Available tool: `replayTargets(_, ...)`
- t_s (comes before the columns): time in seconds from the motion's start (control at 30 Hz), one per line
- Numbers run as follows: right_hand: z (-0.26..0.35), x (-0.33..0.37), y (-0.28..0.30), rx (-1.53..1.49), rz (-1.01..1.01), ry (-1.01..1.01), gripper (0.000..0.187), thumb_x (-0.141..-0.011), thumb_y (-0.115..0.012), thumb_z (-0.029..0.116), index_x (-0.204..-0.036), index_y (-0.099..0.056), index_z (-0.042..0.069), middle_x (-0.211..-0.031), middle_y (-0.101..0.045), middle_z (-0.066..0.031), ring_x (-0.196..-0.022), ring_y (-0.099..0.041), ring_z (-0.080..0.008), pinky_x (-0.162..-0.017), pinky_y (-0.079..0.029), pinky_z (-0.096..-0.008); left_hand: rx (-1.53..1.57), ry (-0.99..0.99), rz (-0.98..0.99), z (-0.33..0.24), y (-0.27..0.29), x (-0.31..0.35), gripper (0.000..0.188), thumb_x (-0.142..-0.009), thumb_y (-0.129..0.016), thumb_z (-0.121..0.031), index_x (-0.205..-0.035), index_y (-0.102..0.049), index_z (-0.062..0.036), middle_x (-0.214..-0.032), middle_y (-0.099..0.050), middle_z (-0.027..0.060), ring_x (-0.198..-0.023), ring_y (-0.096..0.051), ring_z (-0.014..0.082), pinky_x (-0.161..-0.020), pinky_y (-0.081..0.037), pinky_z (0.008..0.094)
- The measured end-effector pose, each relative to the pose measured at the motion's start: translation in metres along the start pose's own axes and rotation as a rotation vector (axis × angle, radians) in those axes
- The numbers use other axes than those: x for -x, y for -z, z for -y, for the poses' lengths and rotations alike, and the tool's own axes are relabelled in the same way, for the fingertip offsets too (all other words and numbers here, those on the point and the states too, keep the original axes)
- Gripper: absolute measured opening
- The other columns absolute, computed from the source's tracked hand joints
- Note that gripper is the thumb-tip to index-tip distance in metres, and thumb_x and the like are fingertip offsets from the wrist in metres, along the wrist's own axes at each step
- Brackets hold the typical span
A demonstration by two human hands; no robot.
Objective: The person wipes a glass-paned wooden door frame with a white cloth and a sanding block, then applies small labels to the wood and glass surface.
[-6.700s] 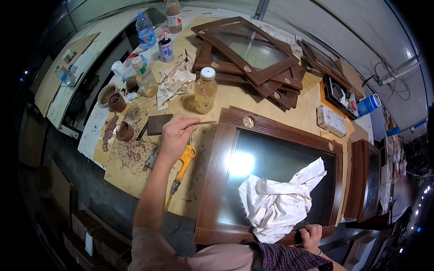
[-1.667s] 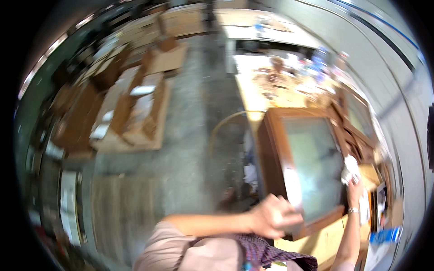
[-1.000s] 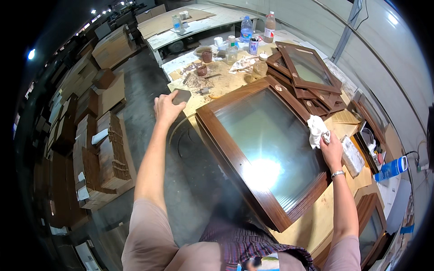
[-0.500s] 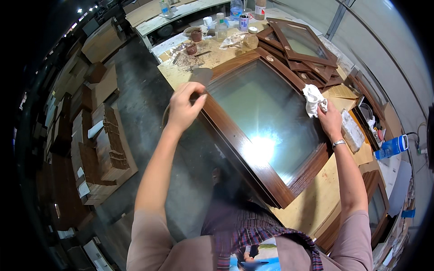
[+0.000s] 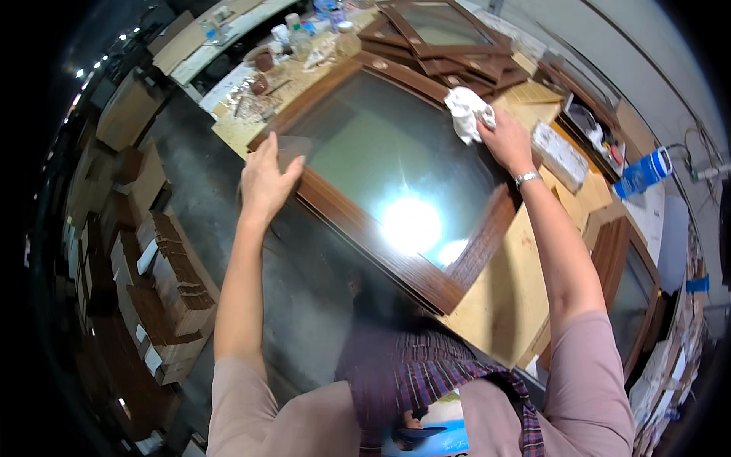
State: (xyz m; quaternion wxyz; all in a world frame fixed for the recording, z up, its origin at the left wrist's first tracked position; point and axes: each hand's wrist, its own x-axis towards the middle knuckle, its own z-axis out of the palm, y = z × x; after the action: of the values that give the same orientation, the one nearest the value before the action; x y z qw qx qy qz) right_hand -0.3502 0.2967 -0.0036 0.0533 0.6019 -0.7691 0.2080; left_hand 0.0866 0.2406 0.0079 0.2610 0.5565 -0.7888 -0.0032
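Note:
A brown wood-framed glass door panel (image 5: 365,278) lies at a slant on the worktable, its near left edge jutting past the table side. My left hand (image 5: 264,183) is at the frame's left edge, thumb and fingers around a thin grey scraper (image 5: 295,148), which is blurred and partly hidden by the hand. A crumpled white cloth (image 5: 464,114) is bunched in my right hand (image 5: 506,139), at the frame's far right side. Light glares off the glass near the panel's close end.
More framed glass panels (image 5: 442,49) are stacked at the back. Small brown pots (image 5: 259,84) and bottles (image 5: 301,42) stand at the far left. On the right are a white-wrapped block (image 5: 560,156), a blue bottle (image 5: 643,174) and another panel (image 5: 632,305). Cartons (image 5: 179,293) sit on the floor left.
The view has shifted, so the panel and table appear further left and higher. My left-hand fingers have straightened somewhat around the scraper. The right hand still grips the cloth by the frame.

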Motion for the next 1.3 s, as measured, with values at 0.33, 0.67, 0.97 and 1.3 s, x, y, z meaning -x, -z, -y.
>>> replayTargets(0.33, 0.002, -0.001, -0.001, 0.003, 0.002, 0.002, 0.041, -0.091, -0.062, 0.045, -0.101, -0.060, 0.005, -0.100, -0.071, -0.0174, -0.093, -0.068, -0.0384, -0.078, -0.053, -0.0489, 0.580, -0.749, 0.147, -0.200, 0.015, 0.200, 0.079, -0.056, -0.083, -0.027, -0.129, -0.062, -0.0080, -0.132, -0.059, 0.0189, -0.103, -0.061, 0.0295, -0.089, -0.042, 0.0449)
replayTargets(0.67, 0.000, -0.002, -0.002, 0.016, -0.006, 0.014, 0.043, -0.091, -0.062, 0.047, -0.104, -0.060, 0.005, -0.102, -0.071, -0.0175, -0.096, -0.067, -0.0383, -0.081, -0.053, -0.0484, 0.480, -0.709, 0.016, -0.201, 0.012, 0.198, 0.069, -0.062, -0.078, -0.033, -0.125, -0.065, -0.0085, -0.130, -0.060, 0.0180, -0.103, -0.061, 0.0295, -0.091, -0.040, 0.0462)
replayTargets(0.97, 0.001, 0.002, 0.004, -0.001, 0.021, -0.037, 0.038, -0.091, -0.062, 0.044, -0.104, -0.059, 0.008, -0.102, -0.070, -0.0176, -0.097, -0.066, -0.0385, -0.080, -0.052, -0.0490, 0.285, -0.334, -0.154, -0.084, 0.027, 0.097, 0.071, -0.069, -0.077, -0.023, -0.134, -0.057, 0.0000, -0.134, -0.059, 0.0214, -0.120, -0.055, 0.0365, -0.103, -0.043, 0.0470)
replayTargets(1.3, 0.009, 0.000, -0.001, -0.028, -0.048, -0.054, 0.033, -0.088, -0.068, 0.036, -0.097, -0.058, 0.005, -0.096, -0.068, -0.0203, -0.091, -0.065, -0.0414, -0.076, -0.050, -0.0504, 0.424, 0.161, -0.269, 0.110, -0.009, -0.019, 0.065, -0.076, -0.078, -0.022, -0.134, -0.059, -0.0002, -0.129, -0.063, 0.0198, -0.120, -0.057, 0.0331, -0.104, -0.044, 0.0418)
